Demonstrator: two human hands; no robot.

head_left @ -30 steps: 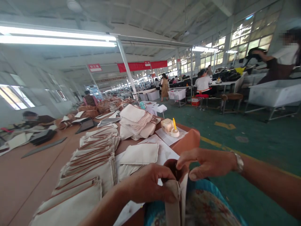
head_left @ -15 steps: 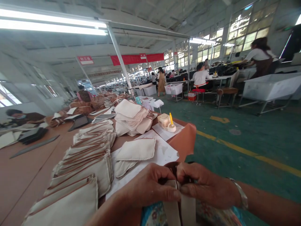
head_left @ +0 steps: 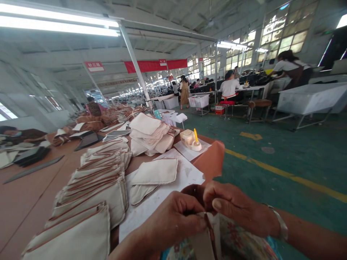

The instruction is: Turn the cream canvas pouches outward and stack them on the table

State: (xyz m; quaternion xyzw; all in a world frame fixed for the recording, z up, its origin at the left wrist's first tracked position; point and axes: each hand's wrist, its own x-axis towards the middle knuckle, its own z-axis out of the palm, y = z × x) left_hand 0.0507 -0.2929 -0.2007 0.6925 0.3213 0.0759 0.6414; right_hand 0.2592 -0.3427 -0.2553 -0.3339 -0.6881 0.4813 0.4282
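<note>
The left hand pinches a cream fabric piece with brown edging near its upper end, the thumb lying along the near face. The right hand meets it at the narrow gap between the cream sides, its fingers curled by the brown band that loops up behind; whether these fingertips are clamped on anything cannot be told. The hands are almost together, probably so that one steadies the piece while the other works close to the edge. The piece is upright above the patterned cloth on the lap, just off the near right side of the worktop, which seems to leave both faces within reach.

To the left, cream pieces lie overlapped in a long row, brown edges showing, which likely makes each easy to pick out. Two more pieces rest on a large white paper sheet, perhaps there to keep them off the surface. Beyond is a loose pile of cream pieces. Right of it, near the corner, a small tub with a yellow-handled brush stands on a smaller sheet, presumably to catch drips.
</note>
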